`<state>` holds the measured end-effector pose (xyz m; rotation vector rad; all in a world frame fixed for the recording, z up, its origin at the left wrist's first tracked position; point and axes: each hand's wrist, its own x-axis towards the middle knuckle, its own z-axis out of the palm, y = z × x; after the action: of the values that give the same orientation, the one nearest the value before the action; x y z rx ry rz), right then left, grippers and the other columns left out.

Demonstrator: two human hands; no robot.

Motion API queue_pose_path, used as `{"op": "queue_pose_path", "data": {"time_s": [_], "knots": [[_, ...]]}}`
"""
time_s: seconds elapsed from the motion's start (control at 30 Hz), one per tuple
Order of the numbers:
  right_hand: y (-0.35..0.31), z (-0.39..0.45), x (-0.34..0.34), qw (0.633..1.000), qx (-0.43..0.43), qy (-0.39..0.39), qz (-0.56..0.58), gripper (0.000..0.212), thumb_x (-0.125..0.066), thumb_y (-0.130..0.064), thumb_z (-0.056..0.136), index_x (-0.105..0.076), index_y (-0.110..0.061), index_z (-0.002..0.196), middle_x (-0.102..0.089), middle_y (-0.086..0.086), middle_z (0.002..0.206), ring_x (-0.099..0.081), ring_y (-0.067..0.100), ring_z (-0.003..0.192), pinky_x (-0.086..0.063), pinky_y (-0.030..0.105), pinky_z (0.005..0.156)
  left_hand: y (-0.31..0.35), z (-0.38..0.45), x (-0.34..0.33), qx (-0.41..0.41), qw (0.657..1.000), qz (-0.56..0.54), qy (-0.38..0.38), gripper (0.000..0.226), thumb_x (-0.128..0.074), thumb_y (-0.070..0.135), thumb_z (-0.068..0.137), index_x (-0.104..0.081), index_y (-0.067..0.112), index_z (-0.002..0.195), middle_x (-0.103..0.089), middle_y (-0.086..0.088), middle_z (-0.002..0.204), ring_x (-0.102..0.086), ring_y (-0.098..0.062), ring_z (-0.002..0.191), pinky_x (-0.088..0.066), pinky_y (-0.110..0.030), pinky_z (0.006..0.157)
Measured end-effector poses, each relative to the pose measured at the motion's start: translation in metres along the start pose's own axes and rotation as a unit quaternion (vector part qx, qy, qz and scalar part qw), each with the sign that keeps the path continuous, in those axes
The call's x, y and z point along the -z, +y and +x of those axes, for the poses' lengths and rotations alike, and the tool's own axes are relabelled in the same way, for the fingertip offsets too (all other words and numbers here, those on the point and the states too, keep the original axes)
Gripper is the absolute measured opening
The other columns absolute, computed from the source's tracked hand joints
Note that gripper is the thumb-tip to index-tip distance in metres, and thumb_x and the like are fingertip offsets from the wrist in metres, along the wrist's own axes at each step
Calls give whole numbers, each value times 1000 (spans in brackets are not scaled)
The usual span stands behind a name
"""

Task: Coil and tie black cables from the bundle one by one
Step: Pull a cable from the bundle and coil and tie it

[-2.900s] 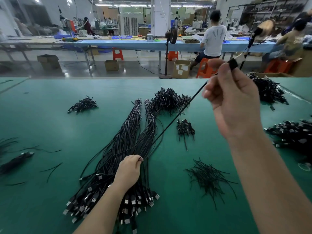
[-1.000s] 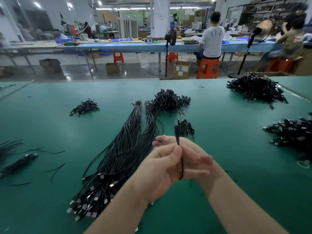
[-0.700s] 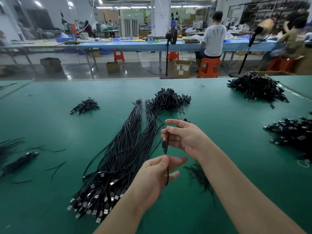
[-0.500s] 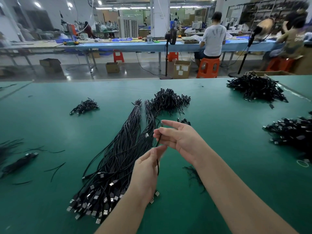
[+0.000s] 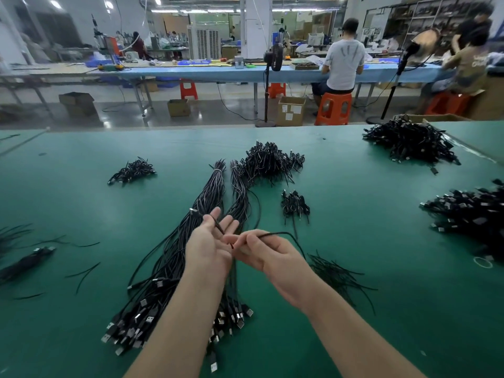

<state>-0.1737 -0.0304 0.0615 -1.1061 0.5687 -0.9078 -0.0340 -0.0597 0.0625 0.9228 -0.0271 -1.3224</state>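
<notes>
a: right hand (image 5: 268,255) fingers (image 5: 253,242)?
b: curled, pinching one black cable (image 5: 275,234) near the fingertips. the cable arcs from the pinch over to the right and drops behind the hand.

a: left hand (image 5: 211,246)?
b: palm up, fingers (image 5: 230,223) straight and spread. the same cable lies across them, its plug end (image 5: 194,211) sticking out past the fingers to the upper left. no curl around it that i can see.

a: hands relative to each other?
b: touching or nearly so, right fingertips at the left palm's edge. both are held above the bundle (image 5: 174,268).

a: bundle position?
b: on the green table (image 5: 81,203), long, running from a tied far end to fanned plugs (image 5: 131,327) at the near end, under the left forearm.

a: other items?
b: loose ties (image 5: 336,274) on the table right of the right wrist. small clump of cables (image 5: 294,204) beyond the hands. tangled heap (image 5: 270,160) at the bundle's far end, small pile (image 5: 132,170) far left, large piles far right (image 5: 409,141) and at the right edge (image 5: 469,211).
</notes>
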Motion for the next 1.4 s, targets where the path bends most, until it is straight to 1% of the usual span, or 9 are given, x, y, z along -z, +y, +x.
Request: {"op": "queue_pose_path", "data": {"time_s": [0.1,0.23,0.33,0.47,0.67,0.87,1.1,1.27,1.4], "knots": [[6,-2,0,993,-37,30,111,23,-48,-19,101,-62,-2,96,-68,15,126,-65,30,119,-52,40,103,8,-5,-4,-36,998,-46,-32,30,-37,30,109,-59,12,116,-64,-21,115,-69,-37,100,-57,-54,75],[16,-1,-3,971,-67,76,217,23,-57,-22,91,-66,-3,101,-69,19,121,-72,29,103,-60,37,86,14,-15,-14,-78,992,-83,-54,28,-36,24,110,-58,8,117,-67,-22,113,-76,-33,85,-62,-38,61],[27,-2,-8,958,-95,93,254,22,-57,-24,92,-68,-6,101,-70,23,118,-73,31,93,-62,39,81,12,-18,-14,-89,991,-71,-69,29,-36,22,110,-59,9,120,-75,-18,104,-77,-26,87,-61,-30,61],[26,2,-7,939,-115,107,307,25,-47,-23,104,-64,-9,92,-68,30,116,-71,38,101,-60,45,82,7,-20,-10,-94,990,-43,-100,31,-36,24,110,-60,13,123,-77,-12,101,-76,-21,88,-60,-27,63],[13,7,2,939,-112,111,307,26,-44,-21,106,-60,-9,89,-65,35,116,-68,41,108,-61,46,83,3,-17,-3,-99,985,-43,-133,33,-33,23,110,-59,11,124,-76,-18,104,-76,-27,90,-62,-36,70],[23,5,13,950,-106,104,276,26,-43,-22,104,-60,-9,89,-67,29,119,-66,38,114,-58,44,91,8,-13,0,-90,986,-42,-131,39,-27,23,111,-59,3,119,-74,-20,109,-72,-35,105,-55,-48,89],[33,3,8,952,-125,70,269,20,-56,-23,92,-67,-7,86,-66,26,123,-67,36,113,-59,42,87,13,-15,-4,-88,985,-76,-127,39,-28,21,111,-61,-1,112,-75,-19,104,-73,-34,99,-62,-43,70],[37,8,10,941,-171,121,266,23,-60,-20,93,-75,-5,84,-74,18,100,-74,28,82,-61,37,72,10,-21,1,-82,983,-38,-160,34,-34,23,109,-62,7,120,-77,-12,101,-76,-21,91,-60,-27,64],[27,17,19,941,-213,163,204,12,-71,-18,85,-71,-6,82,-63,3,69,-57,14,54,-53,27,57,5,-31,11,-24,964,44,-261,34,-49,28,100,-74,12,116,-76,-10,97,-72,-15,70,-58,-26,57]]}}
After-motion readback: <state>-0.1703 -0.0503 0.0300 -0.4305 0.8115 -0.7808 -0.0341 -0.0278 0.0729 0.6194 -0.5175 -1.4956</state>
